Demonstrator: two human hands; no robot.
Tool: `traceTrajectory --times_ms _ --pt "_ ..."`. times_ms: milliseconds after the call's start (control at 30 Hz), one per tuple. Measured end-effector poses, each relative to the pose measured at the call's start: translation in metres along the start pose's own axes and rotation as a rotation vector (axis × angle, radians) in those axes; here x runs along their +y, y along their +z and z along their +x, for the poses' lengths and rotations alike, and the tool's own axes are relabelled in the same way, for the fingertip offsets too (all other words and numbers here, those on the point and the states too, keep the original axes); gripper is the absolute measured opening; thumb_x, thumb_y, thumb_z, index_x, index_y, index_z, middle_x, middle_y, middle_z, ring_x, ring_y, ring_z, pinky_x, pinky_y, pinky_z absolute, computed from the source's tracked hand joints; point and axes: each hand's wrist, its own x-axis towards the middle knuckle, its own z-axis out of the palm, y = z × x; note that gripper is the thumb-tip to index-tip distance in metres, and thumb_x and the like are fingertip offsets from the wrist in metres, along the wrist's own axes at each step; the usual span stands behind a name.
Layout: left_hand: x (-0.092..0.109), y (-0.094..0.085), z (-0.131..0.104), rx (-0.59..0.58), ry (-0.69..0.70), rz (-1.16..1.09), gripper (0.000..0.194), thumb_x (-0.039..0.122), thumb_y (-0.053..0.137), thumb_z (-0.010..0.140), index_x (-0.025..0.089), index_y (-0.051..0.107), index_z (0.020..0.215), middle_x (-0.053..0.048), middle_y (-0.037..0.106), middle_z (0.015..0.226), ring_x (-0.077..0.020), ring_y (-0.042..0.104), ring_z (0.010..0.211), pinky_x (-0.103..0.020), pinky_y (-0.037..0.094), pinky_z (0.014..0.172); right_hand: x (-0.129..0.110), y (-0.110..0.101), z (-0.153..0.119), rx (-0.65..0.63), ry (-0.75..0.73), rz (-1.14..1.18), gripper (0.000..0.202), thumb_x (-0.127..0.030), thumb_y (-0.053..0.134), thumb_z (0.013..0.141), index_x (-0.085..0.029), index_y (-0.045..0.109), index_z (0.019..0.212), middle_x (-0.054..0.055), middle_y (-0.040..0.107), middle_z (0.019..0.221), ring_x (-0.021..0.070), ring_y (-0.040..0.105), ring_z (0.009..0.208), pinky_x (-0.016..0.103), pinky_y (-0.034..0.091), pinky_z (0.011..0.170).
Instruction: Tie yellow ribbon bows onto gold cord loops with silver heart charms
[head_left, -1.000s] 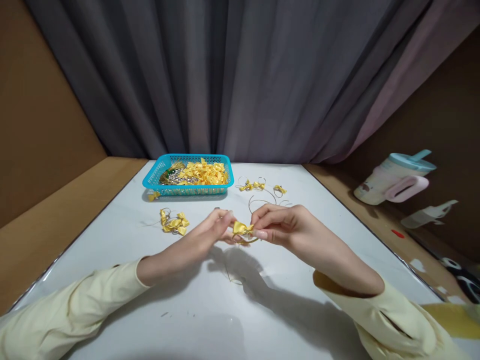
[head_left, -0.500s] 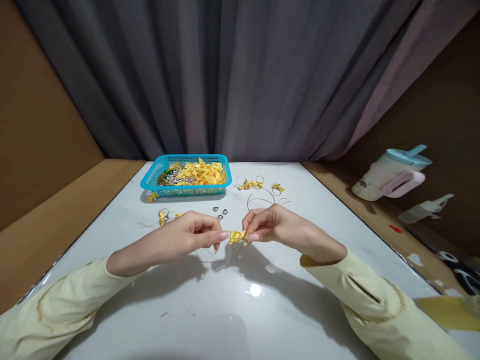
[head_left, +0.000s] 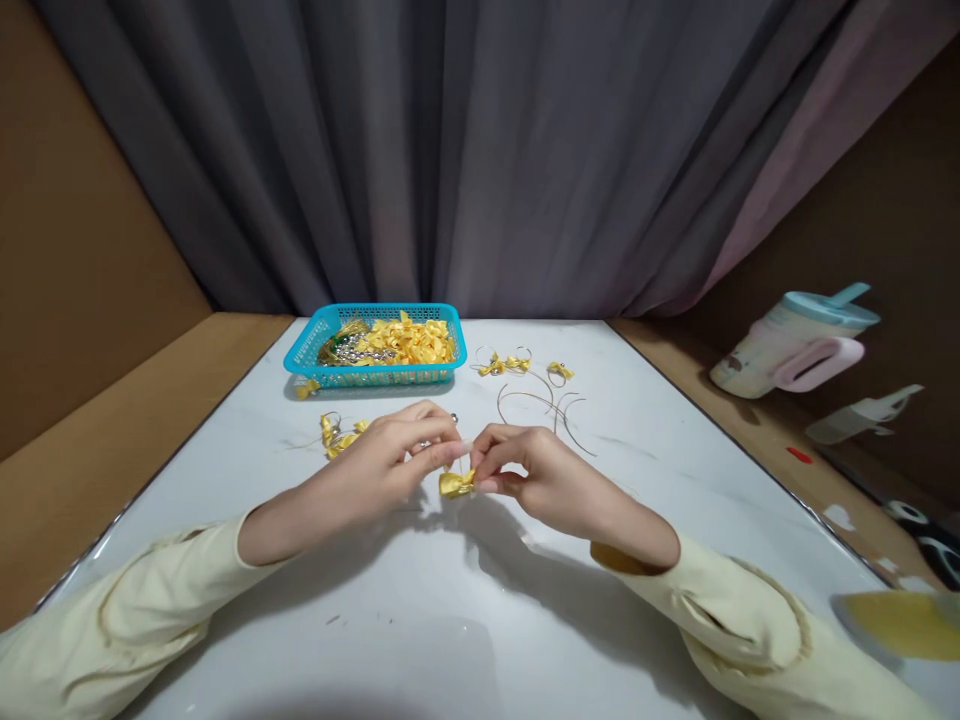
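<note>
And there it was, the yellow bow (head_left: 454, 485), up over the middle of the bench (head_left: 420, 620), the right hand (head_left: 540, 470) pinching its edge between the fingers! The left hand (head_left: 397, 450) came in close above, fingers narrow, though whether they gripped anything, you couldn't tell. Beyond them, the blue basket (head_left: 375, 378) brimmed with bows (head_left: 412, 340), and loose wires (head_left: 555, 400) curled beyond the right hand.

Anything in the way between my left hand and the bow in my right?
Nothing visible blocks it. The left hand has its fingertips just above the bow, which the right hand pinches at one end. Whether thin wire crosses that small gap can't be told. The loose wires lie beyond the right hand.
</note>
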Motion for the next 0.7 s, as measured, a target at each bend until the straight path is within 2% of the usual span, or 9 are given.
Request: traceTrajectory --times_ms 133,300,500,700 --pt "-0.001 0.006 0.003 -0.006 -0.111 -0.159 0.029 0.035 0.04 0.091 0.017 0.056 0.075 0.0 0.061 0.069 -0.0137 0.058 0.064 -0.026 0.046 0.062 -0.003 0.004 -0.001 0.039 0.017 -0.033 0.025 0.007 0.051 0.07 -0.013 0.064 0.065 0.003 0.06 0.082 0.0123 0.055 0.07 0.024 0.044 0.065" --pt "-0.005 0.009 0.005 0.062 -0.128 -0.181 0.029 0.037 0.042 0.09 0.016 0.056 0.076 -0.002 0.064 0.069 -0.0147 0.061 0.063 -0.027 0.05 0.062 -0.005 0.001 -0.001 0.003 0.065 0.035 0.02 0.004 0.055 0.072 -0.012 0.063 0.064 0.003 0.059 0.08 0.0116 0.055 0.068 0.024 0.043 0.065" --pt "-0.005 0.008 0.005 0.067 -0.147 -0.243 0.027 0.036 0.045 0.089 0.015 0.056 0.076 -0.001 0.064 0.066 -0.0134 0.062 0.059 -0.025 0.053 0.06 -0.006 -0.002 0.001 -0.037 0.157 0.12 0.017 -0.002 0.057 0.075 -0.013 0.063 0.063 0.003 0.061 0.078 0.0111 0.052 0.066 0.024 0.042 0.065" --pt "-0.003 0.011 0.002 0.066 -0.111 -0.1 0.029 0.035 0.041 0.091 0.017 0.055 0.073 0.001 0.064 0.066 -0.0131 0.061 0.061 -0.025 0.05 0.06 -0.002 0.008 0.002 0.031 0.197 0.138 0.017 0.001 0.057 0.072 -0.013 0.061 0.062 0.002 0.058 0.074 0.0111 0.052 0.065 0.024 0.042 0.064"
